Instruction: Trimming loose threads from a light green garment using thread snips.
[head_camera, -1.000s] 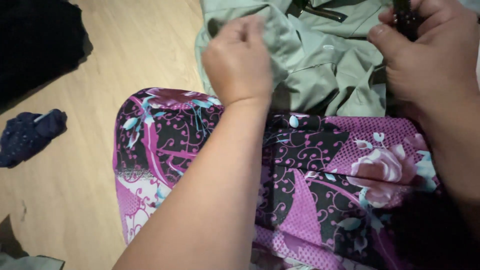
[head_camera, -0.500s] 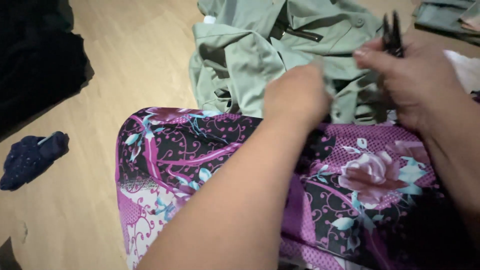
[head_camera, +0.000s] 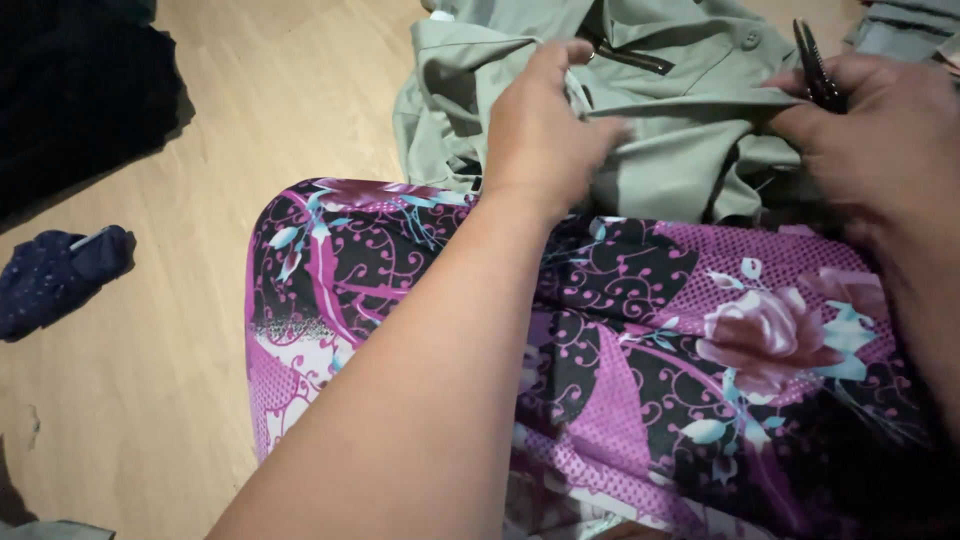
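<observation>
Left hand pinches a fold of the pale green cotton garment, holding it taut; right hand grips small black scissors (blades closed).

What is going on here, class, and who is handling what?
A person sitting over a wooden floor works on a pale green garment. The left hand presses and gathers its fabric, while the right hand grips the fabric's other side and holds a small dark pair of scissors. A purple and black floral cloth covers the lap. A dark blue bundle and a black cloth lie apart on the floor.
</observation>
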